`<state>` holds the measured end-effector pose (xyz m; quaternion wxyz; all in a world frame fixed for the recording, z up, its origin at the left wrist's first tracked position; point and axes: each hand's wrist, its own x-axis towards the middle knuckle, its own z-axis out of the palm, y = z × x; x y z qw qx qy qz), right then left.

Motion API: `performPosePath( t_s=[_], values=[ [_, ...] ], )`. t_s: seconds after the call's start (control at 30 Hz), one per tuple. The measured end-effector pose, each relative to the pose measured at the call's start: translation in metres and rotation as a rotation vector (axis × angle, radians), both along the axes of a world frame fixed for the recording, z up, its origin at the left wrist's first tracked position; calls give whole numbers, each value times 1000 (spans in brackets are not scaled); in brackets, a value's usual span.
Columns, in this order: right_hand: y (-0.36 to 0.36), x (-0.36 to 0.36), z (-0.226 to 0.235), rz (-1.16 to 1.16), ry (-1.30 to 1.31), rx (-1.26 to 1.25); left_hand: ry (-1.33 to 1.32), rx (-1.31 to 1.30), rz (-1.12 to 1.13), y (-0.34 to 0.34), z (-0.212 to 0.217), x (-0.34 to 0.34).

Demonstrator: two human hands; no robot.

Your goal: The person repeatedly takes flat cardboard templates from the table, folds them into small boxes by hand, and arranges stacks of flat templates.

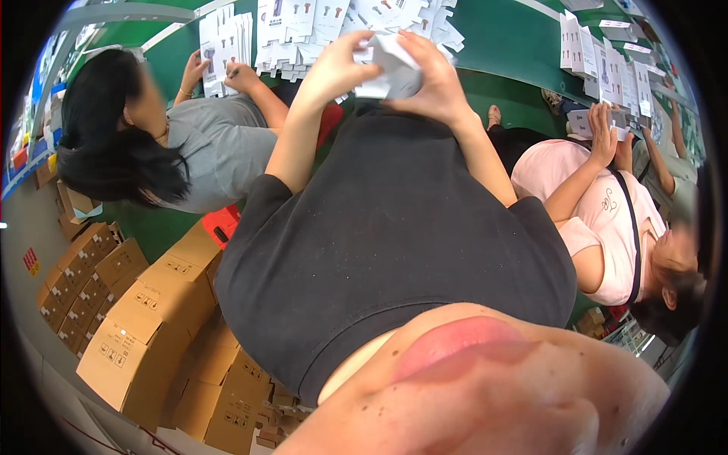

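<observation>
A small white cardboard box [397, 70], partly folded with angled flaps, is held up in front of my dark shirt near the table edge. My right hand [440, 80] wraps around its right side, with fingers over the top and the thumb low. At its left edge, my left hand [339, 67] has its curved fingers and thumb on the box. The hands hide parts of the box's sides. Just beyond lie many flat white printed carton blanks [303, 34], spread in overlapping piles on the green table [500, 38].
At left, a person in grey [220, 144] handles a stack of cartons [225, 45]. On the right, a person in pink [599, 189] holds a white box [591, 123] near standing boxes [607, 64]. Large brown cartons [144, 318] stand behind me, near a red stool [221, 224].
</observation>
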<state>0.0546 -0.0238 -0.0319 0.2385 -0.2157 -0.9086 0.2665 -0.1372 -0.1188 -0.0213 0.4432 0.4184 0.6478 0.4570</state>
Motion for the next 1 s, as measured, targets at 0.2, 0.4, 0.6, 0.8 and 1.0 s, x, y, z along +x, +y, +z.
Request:
performPosePath(
  t_s=[0.2,0.4,0.6,0.8,1.0],
  values=[
    [-15,14,0,-126,149,-453,-403,718,-61,5,-5,10],
    [-17,9,-6,-106,416,-531,-624,681,-124,-13,3,15],
    [-48,19,38,-374,451,-1084,281,842,-84,-1,-8,35],
    [-45,9,33,-341,325,-522,-719,549,-10,6,-28,75],
    [-29,3,19,-313,473,-642,-631,474,0,19,-6,68]
  ],
)
